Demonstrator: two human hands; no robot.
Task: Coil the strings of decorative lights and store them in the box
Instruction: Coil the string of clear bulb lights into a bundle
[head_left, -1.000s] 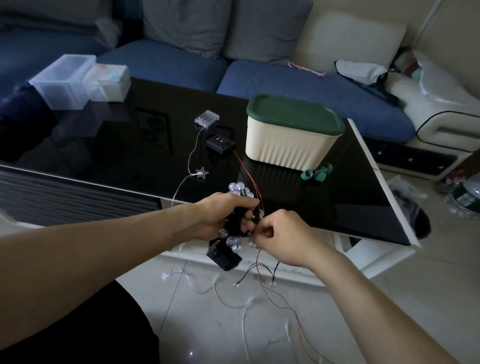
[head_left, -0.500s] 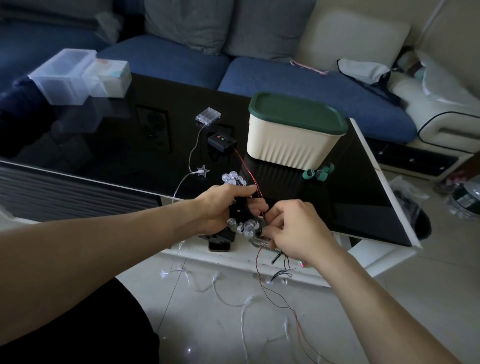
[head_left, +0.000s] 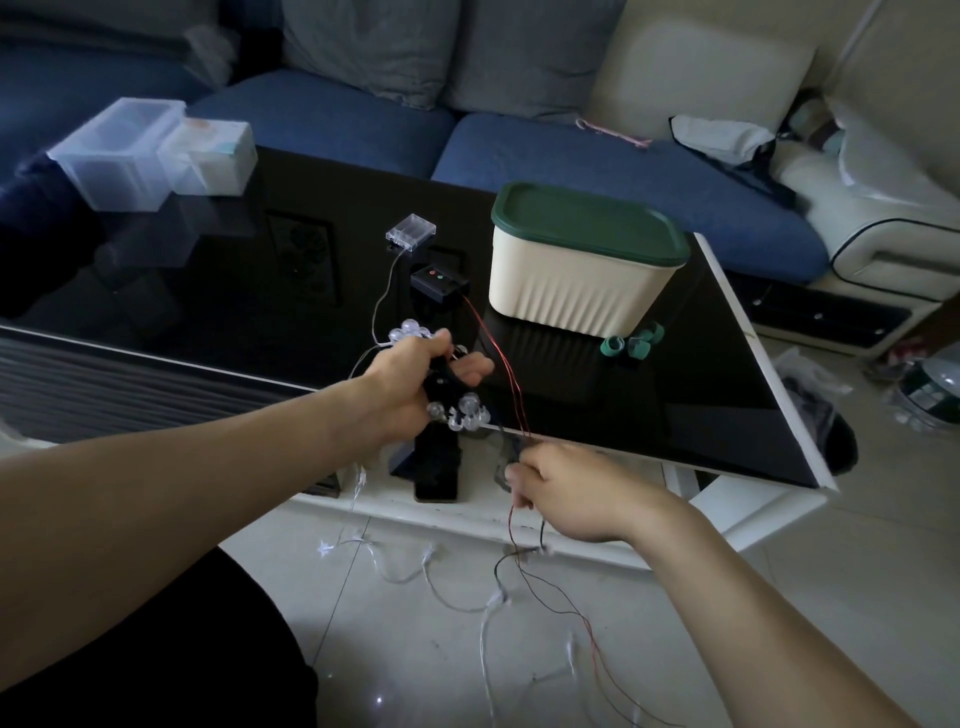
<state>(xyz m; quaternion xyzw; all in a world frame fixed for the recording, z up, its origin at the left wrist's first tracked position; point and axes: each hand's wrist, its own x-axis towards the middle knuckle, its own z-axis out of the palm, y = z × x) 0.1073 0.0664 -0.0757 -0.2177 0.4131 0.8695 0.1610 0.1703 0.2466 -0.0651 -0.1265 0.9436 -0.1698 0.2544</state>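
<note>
The left hand (head_left: 415, 379) grips a bundle of coiled lights (head_left: 457, 415) over the near table edge (head_left: 649, 452); the right hand (head_left: 566, 493), below and to its right, pinches the red wire (head_left: 498, 358). From that pinch the uncoiled string trails down to the floor, with open room beneath; the lidded box (head_left: 576, 280) sits beyond both hands.

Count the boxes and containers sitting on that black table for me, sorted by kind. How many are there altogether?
Cream storage box with green lid: 1
Clear plastic bins at the far left corner: 2
Clear battery box: 1
Black battery box with coloured dots: 1
Total: 5
</note>
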